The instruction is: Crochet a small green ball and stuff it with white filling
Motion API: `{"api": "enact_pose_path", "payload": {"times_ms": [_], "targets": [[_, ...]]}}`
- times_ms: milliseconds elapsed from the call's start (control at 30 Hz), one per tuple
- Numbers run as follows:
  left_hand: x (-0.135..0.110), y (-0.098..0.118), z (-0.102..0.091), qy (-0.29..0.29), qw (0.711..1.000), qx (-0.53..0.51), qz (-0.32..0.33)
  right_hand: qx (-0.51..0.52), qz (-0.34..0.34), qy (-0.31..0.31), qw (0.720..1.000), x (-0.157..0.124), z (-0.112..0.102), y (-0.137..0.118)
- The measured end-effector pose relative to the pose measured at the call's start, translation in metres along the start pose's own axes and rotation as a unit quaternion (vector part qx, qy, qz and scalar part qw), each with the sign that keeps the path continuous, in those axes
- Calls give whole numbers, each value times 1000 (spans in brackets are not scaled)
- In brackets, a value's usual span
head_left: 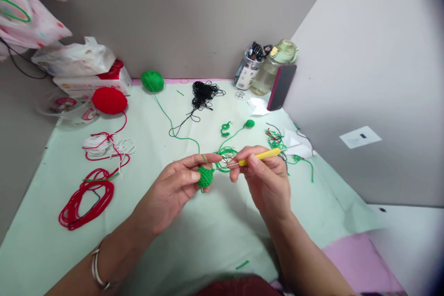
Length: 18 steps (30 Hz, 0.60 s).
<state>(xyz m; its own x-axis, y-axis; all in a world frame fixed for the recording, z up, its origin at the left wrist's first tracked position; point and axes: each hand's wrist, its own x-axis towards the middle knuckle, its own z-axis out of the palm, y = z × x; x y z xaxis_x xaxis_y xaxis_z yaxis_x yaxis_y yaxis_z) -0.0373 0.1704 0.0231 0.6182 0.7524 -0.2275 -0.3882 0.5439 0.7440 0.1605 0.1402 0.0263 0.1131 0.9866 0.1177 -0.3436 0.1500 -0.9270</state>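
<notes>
Between the thumb and fingers of my left hand [176,182] is a small round green crochet piece [205,177]. Green yarn [183,138] runs from over my left fingers back to a green yarn ball [152,81] by the wall. My right hand [267,178] grips a crochet hook [260,156] by its yellow handle. The hook's metal tip points left and meets the top right edge of the green piece. Beyond my fingers lie a loose green coil [227,152], a small green crocheted ball [249,123] and a curled green piece [225,128].
On the left are a red yarn ball [110,100], white yarn [99,144] and a red cord coil [86,200]. Black yarn [204,95] lies at the back. A pen cup [247,71], a bottle [268,67] and a phone [282,88] stand back right, near yarn scraps [275,141].
</notes>
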Motion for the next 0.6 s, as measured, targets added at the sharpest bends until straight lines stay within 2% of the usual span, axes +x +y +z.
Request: {"api": "enact_pose_path", "payload": {"times_ms": [333,600], "targets": [[-4,-1,6,17,1000,17,-1,-13,7,-10,1000,-2,2,4],[-1,3,6,-43,998,-39,-19,15,41,-23,999,3,-2,0]]}}
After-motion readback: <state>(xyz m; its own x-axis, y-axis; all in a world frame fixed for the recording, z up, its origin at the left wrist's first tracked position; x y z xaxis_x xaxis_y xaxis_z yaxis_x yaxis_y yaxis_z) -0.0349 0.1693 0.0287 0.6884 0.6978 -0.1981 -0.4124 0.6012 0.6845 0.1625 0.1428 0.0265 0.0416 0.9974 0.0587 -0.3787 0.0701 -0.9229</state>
